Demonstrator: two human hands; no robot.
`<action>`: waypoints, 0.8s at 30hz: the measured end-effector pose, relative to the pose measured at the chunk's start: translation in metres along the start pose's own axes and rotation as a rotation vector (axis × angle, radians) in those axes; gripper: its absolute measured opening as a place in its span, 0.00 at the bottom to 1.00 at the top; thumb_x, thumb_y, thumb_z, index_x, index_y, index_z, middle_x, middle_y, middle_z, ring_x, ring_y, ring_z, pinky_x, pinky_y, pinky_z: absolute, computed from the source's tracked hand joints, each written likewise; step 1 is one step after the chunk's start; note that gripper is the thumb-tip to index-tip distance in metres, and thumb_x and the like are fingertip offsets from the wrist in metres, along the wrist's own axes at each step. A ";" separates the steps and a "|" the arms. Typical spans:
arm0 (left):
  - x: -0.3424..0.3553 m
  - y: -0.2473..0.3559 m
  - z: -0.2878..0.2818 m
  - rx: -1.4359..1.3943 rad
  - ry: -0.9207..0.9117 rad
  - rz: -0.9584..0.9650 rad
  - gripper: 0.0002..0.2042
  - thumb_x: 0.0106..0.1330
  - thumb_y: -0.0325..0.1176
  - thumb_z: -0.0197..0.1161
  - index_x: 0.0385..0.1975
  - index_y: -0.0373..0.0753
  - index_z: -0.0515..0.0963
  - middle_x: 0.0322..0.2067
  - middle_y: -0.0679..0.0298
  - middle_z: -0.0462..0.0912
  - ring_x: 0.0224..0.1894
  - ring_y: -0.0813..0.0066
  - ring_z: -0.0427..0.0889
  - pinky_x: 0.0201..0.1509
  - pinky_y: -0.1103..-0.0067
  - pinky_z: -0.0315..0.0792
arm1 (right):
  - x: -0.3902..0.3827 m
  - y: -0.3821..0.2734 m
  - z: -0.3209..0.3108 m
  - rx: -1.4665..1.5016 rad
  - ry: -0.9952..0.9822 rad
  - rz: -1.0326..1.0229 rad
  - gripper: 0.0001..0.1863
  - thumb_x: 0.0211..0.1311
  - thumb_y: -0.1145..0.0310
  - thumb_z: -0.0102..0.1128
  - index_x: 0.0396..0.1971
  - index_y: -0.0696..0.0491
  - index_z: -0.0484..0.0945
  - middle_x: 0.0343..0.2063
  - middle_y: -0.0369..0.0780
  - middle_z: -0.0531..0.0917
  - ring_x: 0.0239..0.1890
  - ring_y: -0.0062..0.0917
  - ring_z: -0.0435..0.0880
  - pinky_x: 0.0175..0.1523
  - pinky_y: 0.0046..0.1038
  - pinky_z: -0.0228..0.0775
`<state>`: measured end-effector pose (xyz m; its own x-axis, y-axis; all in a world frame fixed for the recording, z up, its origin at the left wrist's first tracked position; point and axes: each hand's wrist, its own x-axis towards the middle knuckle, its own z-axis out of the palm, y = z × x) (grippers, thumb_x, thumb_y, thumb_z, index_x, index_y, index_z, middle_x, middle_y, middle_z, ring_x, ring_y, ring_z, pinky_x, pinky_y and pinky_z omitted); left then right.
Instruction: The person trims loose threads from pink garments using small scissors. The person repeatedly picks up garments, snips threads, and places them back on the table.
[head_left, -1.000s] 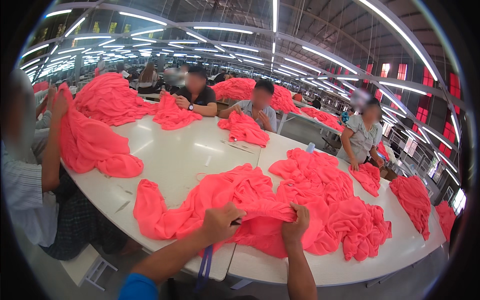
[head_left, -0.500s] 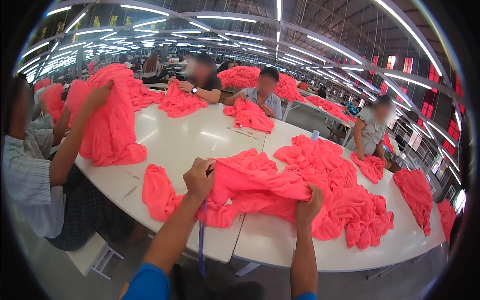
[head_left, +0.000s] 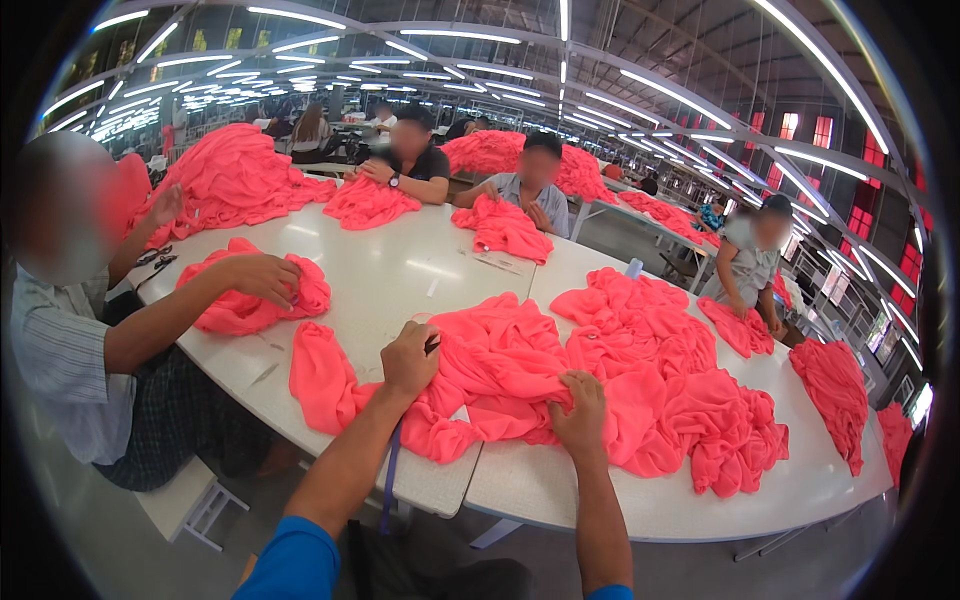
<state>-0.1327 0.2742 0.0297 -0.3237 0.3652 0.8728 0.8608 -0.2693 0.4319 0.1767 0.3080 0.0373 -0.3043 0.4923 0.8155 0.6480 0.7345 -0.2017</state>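
In front of me a coral-pink garment [head_left: 500,350] of thin cloth lies bunched on the white table [head_left: 520,510], a small white label [head_left: 460,414] showing at its near side. My left hand [head_left: 409,360] is closed at the garment's left edge, around a small dark tool whose kind is mostly hidden. A purple ribbon [head_left: 391,475] hangs below that forearm, over the table edge. My right hand [head_left: 580,412] grips the cloth's near right part, fingers bent over it; its fingertips are partly lost in the folds.
A coral garment heap [head_left: 680,390] adjoins on the right. At left a co-worker's hand [head_left: 262,278] hovers over another garment [head_left: 235,305]; dark scissors [head_left: 158,262] lie beyond. Other people handle garments across the table. A small pale-blue cone [head_left: 634,268] stands behind the heap.
My right hand has moved left and down, and the cloth stretched between my hands now lies slack. The co-worker at left has lowered a lifted garment onto the table.
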 end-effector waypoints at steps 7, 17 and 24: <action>-0.002 -0.002 0.002 -0.028 0.003 -0.024 0.08 0.57 0.28 0.67 0.35 0.44 0.79 0.32 0.61 0.81 0.31 0.58 0.83 0.33 0.69 0.77 | -0.006 0.004 0.010 0.161 -0.076 0.133 0.13 0.57 0.72 0.64 0.42 0.57 0.81 0.38 0.48 0.84 0.44 0.44 0.82 0.51 0.40 0.72; -0.001 0.000 -0.002 -0.072 -0.014 -0.055 0.07 0.57 0.29 0.66 0.35 0.44 0.78 0.32 0.60 0.81 0.32 0.55 0.82 0.34 0.66 0.77 | -0.008 -0.005 0.015 0.203 -0.139 0.334 0.16 0.63 0.63 0.63 0.47 0.54 0.79 0.38 0.50 0.84 0.44 0.45 0.84 0.47 0.41 0.74; -0.009 0.008 0.006 -0.119 -0.063 -0.045 0.08 0.57 0.31 0.64 0.36 0.45 0.76 0.34 0.60 0.81 0.34 0.54 0.82 0.34 0.64 0.77 | -0.011 -0.003 0.008 0.197 -0.201 0.285 0.20 0.58 0.69 0.64 0.51 0.53 0.77 0.44 0.48 0.83 0.49 0.43 0.82 0.55 0.37 0.73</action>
<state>-0.1207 0.2742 0.0235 -0.3329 0.4333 0.8375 0.7920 -0.3536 0.4977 0.1721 0.3040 0.0248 -0.2750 0.7562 0.5937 0.5860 0.6214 -0.5200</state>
